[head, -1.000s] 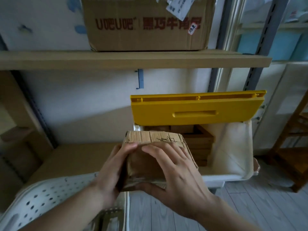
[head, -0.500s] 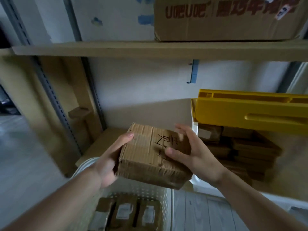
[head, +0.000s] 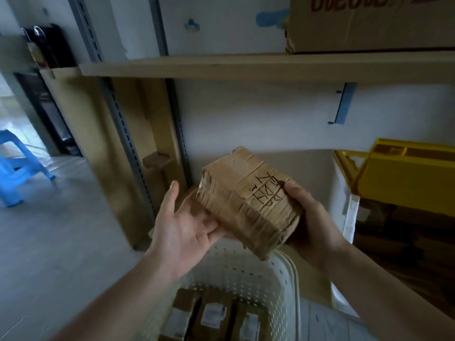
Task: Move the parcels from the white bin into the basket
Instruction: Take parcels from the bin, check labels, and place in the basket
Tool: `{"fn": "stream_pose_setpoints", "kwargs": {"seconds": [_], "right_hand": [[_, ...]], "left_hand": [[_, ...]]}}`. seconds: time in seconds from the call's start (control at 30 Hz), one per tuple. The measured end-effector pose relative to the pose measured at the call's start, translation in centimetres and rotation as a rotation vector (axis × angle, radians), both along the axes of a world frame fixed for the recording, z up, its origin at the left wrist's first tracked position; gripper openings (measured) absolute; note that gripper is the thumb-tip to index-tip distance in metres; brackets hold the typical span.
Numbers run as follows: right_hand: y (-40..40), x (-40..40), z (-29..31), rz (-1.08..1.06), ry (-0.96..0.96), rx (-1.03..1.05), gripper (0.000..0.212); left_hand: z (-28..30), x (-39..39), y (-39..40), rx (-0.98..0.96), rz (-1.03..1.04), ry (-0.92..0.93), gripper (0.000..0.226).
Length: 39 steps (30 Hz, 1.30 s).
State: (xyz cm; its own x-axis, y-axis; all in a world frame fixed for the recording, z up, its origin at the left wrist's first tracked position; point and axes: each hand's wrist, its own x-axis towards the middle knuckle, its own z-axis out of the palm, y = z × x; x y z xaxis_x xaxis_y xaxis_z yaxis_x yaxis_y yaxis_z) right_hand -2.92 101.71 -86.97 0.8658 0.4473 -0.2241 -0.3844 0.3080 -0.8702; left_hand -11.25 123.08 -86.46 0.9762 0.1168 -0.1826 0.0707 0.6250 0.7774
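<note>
Left hand (head: 183,230): palm up and fingers spread, fingertips touching the lower left edge of the parcel from beneath; not curled round it.
Parcel (head: 248,200): worn brown cardboard box wrapped in clear tape, corners crushed, black handwriting on its upper face; tilted, lower right corner pointing down toward the basket.
Right hand (head: 312,225): fingers and thumb wrapped round the parcel's right end, thumb lying on the top face beside the writing; this hand bears the parcel.
Parcel position: held in the air between both hands, above the far rim of the basket and left of the white bin.
Basket (head: 280,274): white, perforated walls, open top directly below the parcel; three labelled parcels in basket (head: 211,316) lie side by side on its floor.
White bin (head: 344,212): at right, yellow lid (head: 408,173) raised; brown parcels show dimly inside.
Surroundings: shelf board (head: 246,65) overhead with a large carton (head: 369,23); bare floor and a blue stool (head: 17,166) at far left.
</note>
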Motion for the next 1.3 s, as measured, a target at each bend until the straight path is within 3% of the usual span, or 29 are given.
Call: {"fn": "stream_pose_setpoints", "kwargs": {"seconds": [0.1, 0.17, 0.27, 0.37, 0.63, 0.77, 0.83, 0.93, 1.0, 1.1, 1.3], "right_hand": [[1.0, 0.0, -0.2, 0.021, -0.001, -0.021, 0.046], [1.1, -0.1, -0.4, 0.055, -0.008, -0.047, 0.049], [0.9, -0.2, -1.0, 0.092, -0.083, -0.128, 0.065], [0.5, -0.4, -1.6, 0.076, -0.097, -0.185, 0.065], [-0.5, -0.8, -1.3, 0.105, -0.051, -0.187, 0.072], [-0.1, -0.9, -0.8, -0.052, -0.128, -0.076, 0.073], [0.0, -1.3, -0.4, -0.06, -0.194, -0.039, 0.069], [0.1, -1.6, -0.3, -0.103, -0.244, -0.034, 0.068], [0.2, -1.4, -0.6, -0.183, -0.252, -0.061, 0.073], [0.2, -1.5, -0.8, -0.21, -0.283, -0.061, 0.059], [0.1, -2.1, -1.3, -0.189, -0.333, -0.092, 0.025]], "left_hand": [[-0.8, 0.8, -0.8, 0.057, -0.036, -0.116, 0.104], [-1.4, 1.1, -1.3, 0.098, -0.032, -0.141, 0.111], [-1.8, 1.2, -1.6, 0.22, 0.064, -0.118, 0.086], [-2.2, 1.5, -1.5, 0.359, 0.095, -0.166, 0.067], [-1.5, 1.4, -2.4, 0.446, 0.046, -0.196, 0.07], [-1.4, 1.6, -3.6, 0.536, 0.049, -0.145, 0.038], [-1.4, 1.4, -3.9, 0.599, 0.025, -0.125, 0.044], [-1.1, 1.0, -3.9, 0.611, 0.068, -0.115, 0.084], [-0.9, 1.0, -3.8, 0.62, 0.095, -0.108, 0.083], [-0.5, 0.9, -4.2, 0.591, 0.025, -0.095, 0.059], [-0.6, 0.7, -4.5, 0.581, 0.006, -0.117, 0.084]]}}
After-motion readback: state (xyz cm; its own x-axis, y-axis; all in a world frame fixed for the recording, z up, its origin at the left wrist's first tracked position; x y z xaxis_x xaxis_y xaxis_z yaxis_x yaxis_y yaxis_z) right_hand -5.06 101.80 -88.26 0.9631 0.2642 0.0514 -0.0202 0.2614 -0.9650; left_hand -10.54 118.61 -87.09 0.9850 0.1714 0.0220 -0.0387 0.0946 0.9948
